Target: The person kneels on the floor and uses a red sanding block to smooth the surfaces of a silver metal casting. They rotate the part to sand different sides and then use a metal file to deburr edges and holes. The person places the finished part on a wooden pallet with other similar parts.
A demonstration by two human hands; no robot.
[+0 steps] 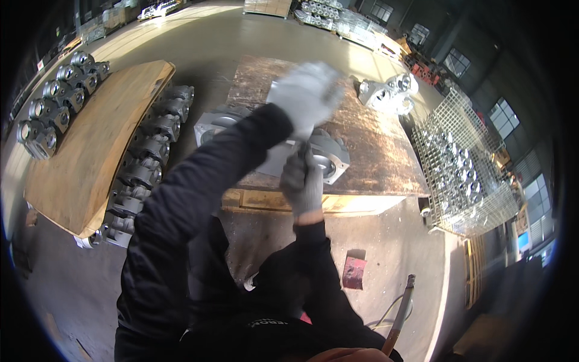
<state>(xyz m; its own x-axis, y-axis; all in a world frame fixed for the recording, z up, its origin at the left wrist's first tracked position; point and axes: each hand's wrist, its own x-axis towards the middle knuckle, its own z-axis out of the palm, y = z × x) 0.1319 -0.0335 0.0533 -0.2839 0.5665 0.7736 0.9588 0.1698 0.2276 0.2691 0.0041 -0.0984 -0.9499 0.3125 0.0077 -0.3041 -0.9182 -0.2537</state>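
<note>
My left hand (306, 95), in a pale glove and blurred by motion, is raised over the wooden workbench (380, 163) with its fingers curled around the top of a dark rod-like tool (300, 145). Just below it, my right hand (301, 181), in a grey glove, grips the same tool lower down. The tool's lower end is hidden behind my right hand. It stands against a grey metal casting (330, 155) with a round bore, lying near the bench's front edge. My dark left sleeve crosses over part of the casting.
A second casting (216, 125) lies on the bench's left. More castings (386, 93) sit at its far right. Rows of castings (54, 99) flank a curved wooden board (90, 151). A wire basket (464, 175) of metal parts stands right. A red block (354, 273) and hose (401, 314) lie on the floor.
</note>
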